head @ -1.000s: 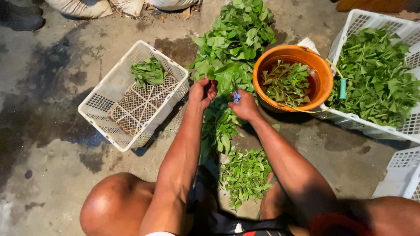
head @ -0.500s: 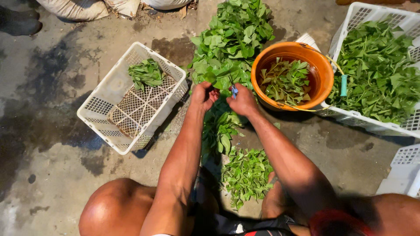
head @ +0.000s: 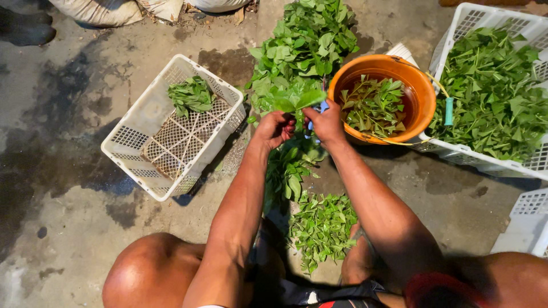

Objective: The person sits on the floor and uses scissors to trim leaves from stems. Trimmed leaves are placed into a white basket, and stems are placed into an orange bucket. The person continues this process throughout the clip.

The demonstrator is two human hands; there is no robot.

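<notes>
My left hand (head: 275, 128) and my right hand (head: 326, 123) meet over a pile of leafy green stems (head: 303, 51) on the concrete floor. Both pinch a leafy sprig (head: 299, 100) that stands up between them. A small blue object shows at my right hand's fingers, too hidden to identify. Just right of my hands sits an orange bucket (head: 423, 97) holding water and green cuttings. A white plastic basket (head: 145, 114) to the left holds one small bundle of leaves (head: 192, 94).
A large white crate (head: 479, 159) full of greens stands at the right, with another white crate corner (head: 528, 225) below it. Plucked leaves (head: 322, 228) lie between my knees. Sacks (head: 103, 11) line the far edge. The floor is wet and stained.
My hands have lifted slightly and a leafy sprig now stands up between them; the camera view shifted a little.
</notes>
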